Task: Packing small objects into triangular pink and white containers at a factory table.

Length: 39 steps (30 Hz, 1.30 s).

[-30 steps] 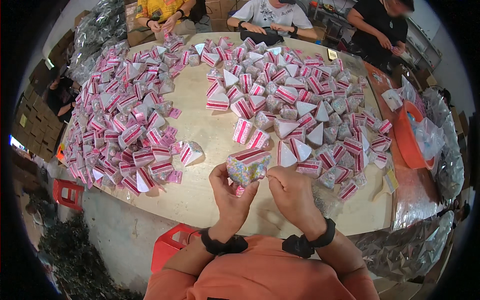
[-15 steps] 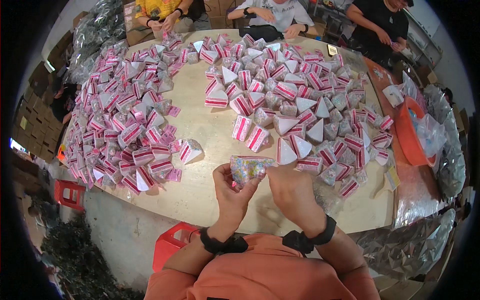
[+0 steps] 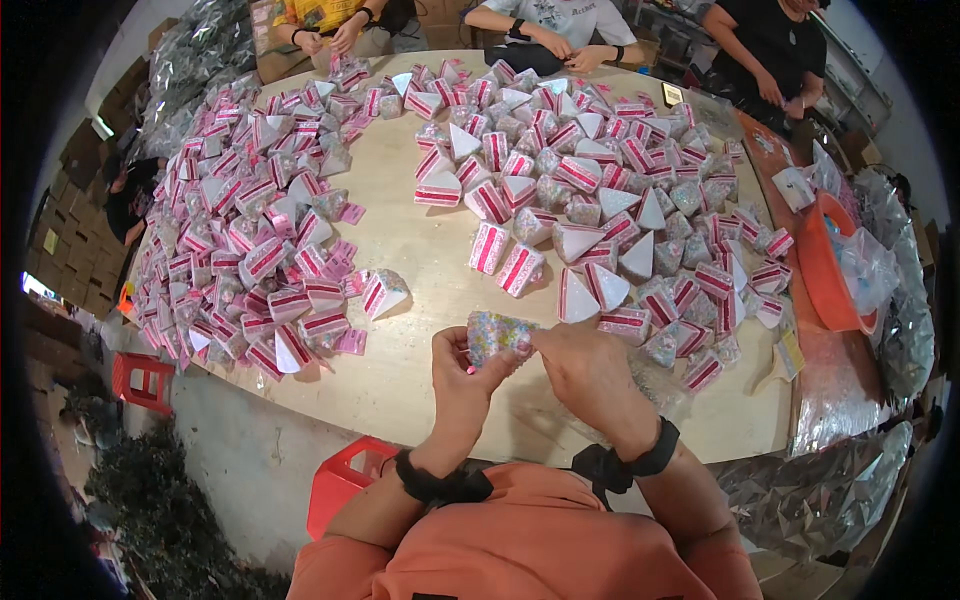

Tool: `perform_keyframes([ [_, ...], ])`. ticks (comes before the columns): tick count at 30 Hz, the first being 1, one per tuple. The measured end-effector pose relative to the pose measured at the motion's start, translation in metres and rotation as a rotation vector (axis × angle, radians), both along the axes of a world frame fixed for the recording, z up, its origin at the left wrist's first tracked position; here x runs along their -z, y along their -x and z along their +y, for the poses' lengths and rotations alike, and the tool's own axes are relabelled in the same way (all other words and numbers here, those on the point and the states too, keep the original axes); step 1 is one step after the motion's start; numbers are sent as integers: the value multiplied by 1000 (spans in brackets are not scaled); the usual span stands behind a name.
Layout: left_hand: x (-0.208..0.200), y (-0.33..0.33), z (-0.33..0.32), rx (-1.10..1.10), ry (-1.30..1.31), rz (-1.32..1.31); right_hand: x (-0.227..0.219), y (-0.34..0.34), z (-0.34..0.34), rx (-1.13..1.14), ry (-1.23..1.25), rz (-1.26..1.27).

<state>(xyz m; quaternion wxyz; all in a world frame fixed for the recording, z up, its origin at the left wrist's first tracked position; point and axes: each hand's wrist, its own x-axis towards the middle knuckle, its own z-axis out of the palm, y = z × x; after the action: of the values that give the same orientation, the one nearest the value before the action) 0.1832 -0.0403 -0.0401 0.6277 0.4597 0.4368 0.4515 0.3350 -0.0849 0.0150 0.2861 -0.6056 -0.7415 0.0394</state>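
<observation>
Speckled wedge (image 3: 497, 338) is up above the near side of the table (image 3: 390, 235), between both hands. Left hand (image 3: 466, 380) grips it, thumb on the near face. Right hand (image 3: 590, 375) has curled fingers at its right corner; can't tell if they're pinching it. Just beyond: 2 pink-striped slices (image 3: 520, 270) side by side. 1 loose slice (image 3: 384, 293) to the left. Big heaps left and right. Orange basin (image 3: 822, 285) at far right, plastic bags inside.
</observation>
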Motion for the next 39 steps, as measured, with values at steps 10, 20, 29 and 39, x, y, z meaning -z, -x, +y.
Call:
perform_keyframes([
  [10, 1, 8, -7, -17, -471, 445, 25, 14, -3, 188, 133, 335],
  [20, 12, 20, 1, -18, -382, 366, 34, 26, 1, 226, 318, 579],
  [29, 15, 40, 12, 66, -365, 398, 26, 34, 12, 168, 675, 1310],
  [39, 13, 62, 26, 30, -241, 258, 39, 48, 26, 30, 678, 1578],
])
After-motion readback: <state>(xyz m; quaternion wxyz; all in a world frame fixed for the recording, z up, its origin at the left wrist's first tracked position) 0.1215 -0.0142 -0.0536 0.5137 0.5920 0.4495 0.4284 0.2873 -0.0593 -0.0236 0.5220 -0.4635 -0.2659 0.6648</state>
